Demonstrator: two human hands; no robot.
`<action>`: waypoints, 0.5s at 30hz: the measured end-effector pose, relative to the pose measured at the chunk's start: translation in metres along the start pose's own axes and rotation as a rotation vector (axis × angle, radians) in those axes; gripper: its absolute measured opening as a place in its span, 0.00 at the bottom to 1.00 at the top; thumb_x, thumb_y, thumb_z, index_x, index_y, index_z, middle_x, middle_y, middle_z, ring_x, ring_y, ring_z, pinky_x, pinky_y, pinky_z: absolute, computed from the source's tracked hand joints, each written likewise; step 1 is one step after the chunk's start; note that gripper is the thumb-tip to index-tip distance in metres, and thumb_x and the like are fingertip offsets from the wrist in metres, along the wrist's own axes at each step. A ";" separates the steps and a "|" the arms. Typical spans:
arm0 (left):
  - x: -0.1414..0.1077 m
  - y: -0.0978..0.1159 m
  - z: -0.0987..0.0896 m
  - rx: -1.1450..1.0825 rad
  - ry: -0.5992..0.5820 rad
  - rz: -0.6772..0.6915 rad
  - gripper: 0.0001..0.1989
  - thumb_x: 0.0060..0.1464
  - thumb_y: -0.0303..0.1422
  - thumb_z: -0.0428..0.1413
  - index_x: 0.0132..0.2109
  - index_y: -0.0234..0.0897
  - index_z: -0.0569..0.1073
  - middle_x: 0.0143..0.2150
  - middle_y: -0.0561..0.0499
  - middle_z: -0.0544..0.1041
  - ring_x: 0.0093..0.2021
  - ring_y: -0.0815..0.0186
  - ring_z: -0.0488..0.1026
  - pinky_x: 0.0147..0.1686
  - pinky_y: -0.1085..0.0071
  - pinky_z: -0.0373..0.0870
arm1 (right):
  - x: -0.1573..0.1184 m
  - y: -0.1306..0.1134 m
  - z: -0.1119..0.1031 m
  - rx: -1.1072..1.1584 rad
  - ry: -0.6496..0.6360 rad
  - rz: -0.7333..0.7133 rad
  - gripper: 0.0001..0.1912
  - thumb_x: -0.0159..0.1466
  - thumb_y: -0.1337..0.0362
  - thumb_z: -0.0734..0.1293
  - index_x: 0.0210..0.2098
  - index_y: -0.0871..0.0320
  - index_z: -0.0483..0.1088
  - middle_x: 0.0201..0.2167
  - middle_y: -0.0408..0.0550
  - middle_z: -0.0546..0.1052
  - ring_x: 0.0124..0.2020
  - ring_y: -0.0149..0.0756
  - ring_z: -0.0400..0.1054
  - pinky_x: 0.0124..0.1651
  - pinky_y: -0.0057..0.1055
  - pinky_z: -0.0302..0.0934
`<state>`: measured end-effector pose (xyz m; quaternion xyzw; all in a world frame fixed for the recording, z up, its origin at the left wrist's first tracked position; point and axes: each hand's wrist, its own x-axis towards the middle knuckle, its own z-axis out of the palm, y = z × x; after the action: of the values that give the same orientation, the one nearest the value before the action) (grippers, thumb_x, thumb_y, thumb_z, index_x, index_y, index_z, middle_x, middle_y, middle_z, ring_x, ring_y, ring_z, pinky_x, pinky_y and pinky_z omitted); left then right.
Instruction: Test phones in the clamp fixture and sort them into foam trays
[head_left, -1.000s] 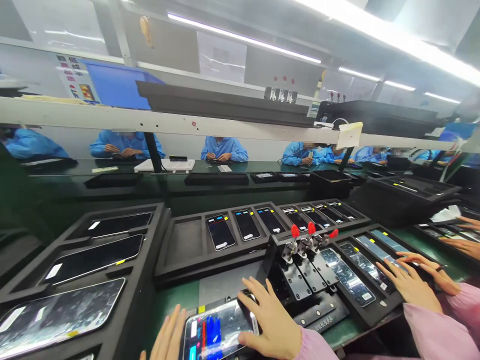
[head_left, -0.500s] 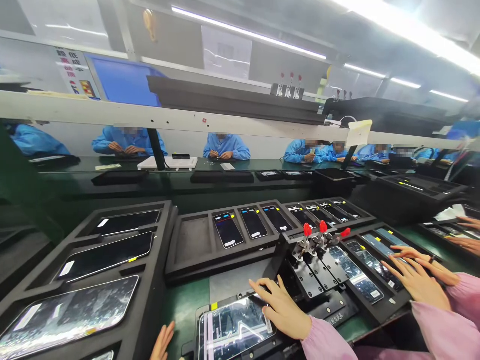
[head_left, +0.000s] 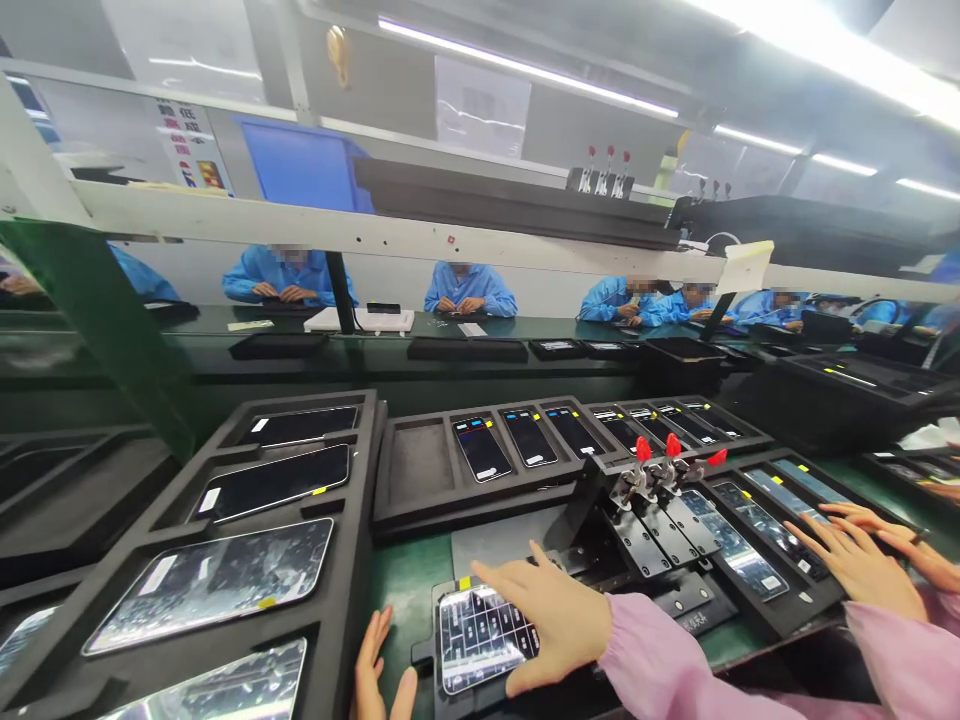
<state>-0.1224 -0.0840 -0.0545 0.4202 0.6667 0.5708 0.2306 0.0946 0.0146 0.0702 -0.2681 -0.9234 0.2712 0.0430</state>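
A phone (head_left: pixel 480 638) lies face up in a black fixture at the bottom centre, its screen lit with a grid of dark tiles. My right hand (head_left: pixel 559 620), in a pink sleeve, is over the right part of this phone with fingers and thumb spread; whether it touches the glass cannot be told. Left of the fixture, my left hand (head_left: pixel 375 670) is partly in view with fingers apart and nothing in it. A black clamp block (head_left: pixel 660 535) with red-tipped levers stands behind and to the right of my right hand.
A black foam tray (head_left: pixel 349 560) with several phones is at the left. Behind the fixture, another tray (head_left: pixel 420 515) holds more phones. Another person's hands (head_left: pixel 862 565) are over a phone tray at the right. People in blue sit across the green bench (head_left: pixel 300 375).
The fixture phone's screen went from pale stripes and reflections to a tile grid. My right hand has its thumb lower on the screen, and more of my left hand shows. The view has shifted left.
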 end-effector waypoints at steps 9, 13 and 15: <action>-0.001 0.001 0.001 0.018 0.021 0.029 0.28 0.56 0.42 0.43 0.61 0.37 0.51 0.59 0.40 0.62 0.59 0.52 0.59 0.53 0.53 0.61 | 0.040 -0.021 -0.032 0.082 0.302 0.056 0.58 0.43 0.57 0.72 0.64 0.53 0.36 0.45 0.48 0.71 0.45 0.40 0.66 0.57 0.45 0.50; -0.001 0.008 0.001 0.009 0.041 0.013 0.27 0.56 0.41 0.43 0.61 0.38 0.52 0.60 0.41 0.61 0.59 0.54 0.60 0.53 0.55 0.61 | 0.128 -0.028 -0.080 0.218 0.540 0.326 0.52 0.51 0.49 0.66 0.64 0.59 0.33 0.40 0.46 0.73 0.41 0.35 0.68 0.48 0.33 0.60; -0.002 0.013 0.000 0.008 0.041 0.002 0.27 0.56 0.41 0.43 0.61 0.38 0.51 0.60 0.42 0.60 0.59 0.55 0.59 0.54 0.56 0.60 | 0.180 -0.027 -0.096 0.158 0.470 0.558 0.56 0.47 0.43 0.67 0.63 0.63 0.38 0.50 0.55 0.67 0.50 0.40 0.64 0.49 0.33 0.60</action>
<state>-0.1173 -0.0861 -0.0421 0.4102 0.6729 0.5769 0.2148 -0.0502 0.1344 0.1539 -0.5601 -0.7561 0.2740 0.1990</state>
